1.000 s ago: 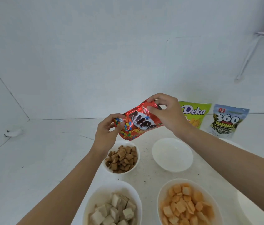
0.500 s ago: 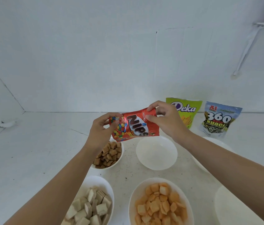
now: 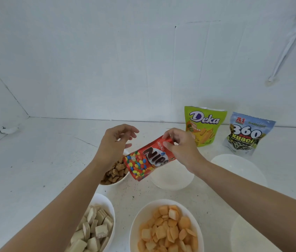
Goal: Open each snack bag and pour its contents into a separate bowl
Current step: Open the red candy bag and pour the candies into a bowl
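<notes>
White counter [image 3: 34, 170] nearest you carries three filled bowls [image 3: 161, 201]. Farther on, above the left edge of the empty bowl [image 3: 172, 182], your right hand [image 3: 181, 150] pinches the Nips bag [image 3: 143, 162] by its top corner, so it hangs tilted. Your left hand [image 3: 114, 142] is beside it, loose-fingered and holding nothing. Expect light, slick foil with shifting candy inside, so take the top seam with both hands. Two sealed bags [image 3: 203, 126] stand by the white wall [image 3: 107, 60].

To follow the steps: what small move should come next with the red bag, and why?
Probably the left hand pinches the red bag beside the right hand, to tear it: only the right holds it, and it looks sealed.
</notes>
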Demonstrator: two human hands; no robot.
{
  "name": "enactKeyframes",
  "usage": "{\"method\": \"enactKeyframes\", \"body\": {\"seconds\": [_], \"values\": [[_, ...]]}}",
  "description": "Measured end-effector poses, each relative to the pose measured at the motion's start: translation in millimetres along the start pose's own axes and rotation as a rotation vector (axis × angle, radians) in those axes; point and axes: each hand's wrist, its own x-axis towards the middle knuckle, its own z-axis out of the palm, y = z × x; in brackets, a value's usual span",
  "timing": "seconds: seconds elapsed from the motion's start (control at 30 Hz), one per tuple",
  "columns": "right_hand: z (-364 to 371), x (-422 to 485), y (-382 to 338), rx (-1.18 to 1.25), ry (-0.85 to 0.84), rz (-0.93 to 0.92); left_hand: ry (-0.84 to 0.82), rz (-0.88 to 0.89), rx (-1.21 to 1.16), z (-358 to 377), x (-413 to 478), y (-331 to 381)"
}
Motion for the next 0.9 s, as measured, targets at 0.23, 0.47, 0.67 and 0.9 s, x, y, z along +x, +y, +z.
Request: {"method": "enactKeyframes", "body": {"seconds": [0.23, 0.47, 0.67, 0.9], "values": [[2.4, 7.5, 2.8, 0.114, 0.062, 0.064, -0.160, 0.009, 0.162, 6.6, -7.5, -10.8], [2.3, 10.2, 5.3, 0.204, 0.126, 0.133, -0.184, -0.060, 0.153, 10.4, -12.6, -24.5], [-5.2, 17.0, -0.1, 0.341, 0.189, 0.176, -0.209, -0.179, -0.210, 13.9, -16.9, -14.0], [-12.7, 14.4, -5.6, 0.322, 0.143, 0.142, -0.150, -0.175, -0.169, 17.0, -11.0, -5.0]]}}
